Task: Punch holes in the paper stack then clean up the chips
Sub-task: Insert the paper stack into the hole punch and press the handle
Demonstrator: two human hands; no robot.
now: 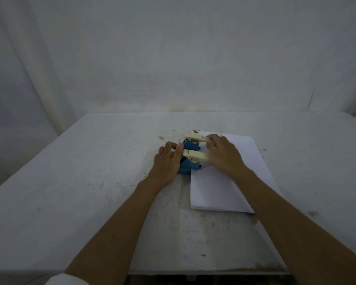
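Note:
A blue hole punch with two cream levers sits at the left edge of a white paper stack on the table. My left hand rests against the punch's left side, fingers laid on its blue base. My right hand lies over the far ends of both cream levers, above the paper. The paper's left edge runs under the punch. No loose chips can be made out.
A white cloth backdrop hangs behind the table. The tabletop is scuffed, with dark specks near the punch. The table's front edge runs just below my forearms.

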